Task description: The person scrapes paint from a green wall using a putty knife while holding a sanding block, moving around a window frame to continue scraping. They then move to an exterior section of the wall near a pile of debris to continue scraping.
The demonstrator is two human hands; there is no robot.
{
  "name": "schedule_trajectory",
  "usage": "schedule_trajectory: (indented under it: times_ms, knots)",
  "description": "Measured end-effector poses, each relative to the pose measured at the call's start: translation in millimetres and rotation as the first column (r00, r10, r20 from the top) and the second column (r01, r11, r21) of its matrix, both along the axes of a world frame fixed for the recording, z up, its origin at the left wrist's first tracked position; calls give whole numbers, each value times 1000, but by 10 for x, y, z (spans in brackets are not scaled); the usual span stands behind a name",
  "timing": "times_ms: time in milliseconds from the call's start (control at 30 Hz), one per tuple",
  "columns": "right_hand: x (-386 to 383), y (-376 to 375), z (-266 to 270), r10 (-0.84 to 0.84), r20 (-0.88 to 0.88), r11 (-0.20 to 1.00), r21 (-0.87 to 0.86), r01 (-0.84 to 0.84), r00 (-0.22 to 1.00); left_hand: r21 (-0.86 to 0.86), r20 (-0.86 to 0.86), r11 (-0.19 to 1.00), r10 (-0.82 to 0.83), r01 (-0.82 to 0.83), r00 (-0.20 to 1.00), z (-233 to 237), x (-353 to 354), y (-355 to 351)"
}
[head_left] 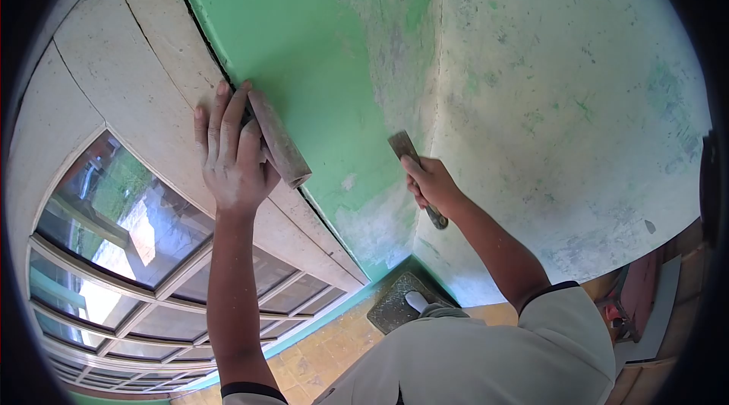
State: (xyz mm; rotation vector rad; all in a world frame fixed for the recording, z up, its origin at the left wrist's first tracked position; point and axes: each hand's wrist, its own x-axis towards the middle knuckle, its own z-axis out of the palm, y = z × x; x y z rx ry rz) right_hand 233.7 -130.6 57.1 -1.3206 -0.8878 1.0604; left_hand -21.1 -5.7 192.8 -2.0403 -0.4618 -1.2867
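My right hand (434,183) is closed round the handle of a putty knife (402,144). Its worn, dirty blade points up and left, close to the inner corner of the wall. On the left, my left hand (234,154) grips a long greyish bar-shaped tool (279,139), smeared with dusty residue and hollow at its lower end. The fingers stretch upward over the edge of the white wooden frame (163,63), and the bar lies along the thumb side. Behind the tools is a green wall (304,63) with whitish putty patches toward the corner.
A whitish wall (562,101) with green specks curves away on the right. Glass panes (129,215) fill the frame on the left. Below, a foot stands on a dark speckled platform (391,310) above the yellowish tiled floor (315,363). Boards (657,310) stand at the lower right.
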Motion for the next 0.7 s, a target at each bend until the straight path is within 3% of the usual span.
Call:
schedule_trajectory:
  times_ms: [67,167,200,300,433,533,600,700]
  knots:
    - [-17,-137,-176,-20,9,993,-119,20,1000,8,12,1000,-5,5,1000,18,5,-4]
    - [-17,-29,-213,-48,35,989,-139,53,998,11,12,1000,11,-11,1000,24,-6,-15]
    - [-4,126,-86,-21,61,998,-55,24,998,9,9,1000,8,-8,1000,26,-7,-13]
    - [30,253,17,-20,99,999,-46,25,995,12,1,1000,-7,7,1000,24,-3,-8]
    - [-15,60,5,-62,14,998,-28,63,998,4,18,1000,-6,6,1000,8,5,-4]
    - [-59,-216,-473,-31,45,988,-152,37,999,7,23,999,-34,34,999,20,1,-13]
    - [-88,-436,-844,-39,-32,957,-290,28,999,9,23,999,-32,32,999,26,0,-15]
    - [-142,-648,-1102,-76,-70,934,-355,46,995,12,23,1000,-26,25,999,20,-8,-1]
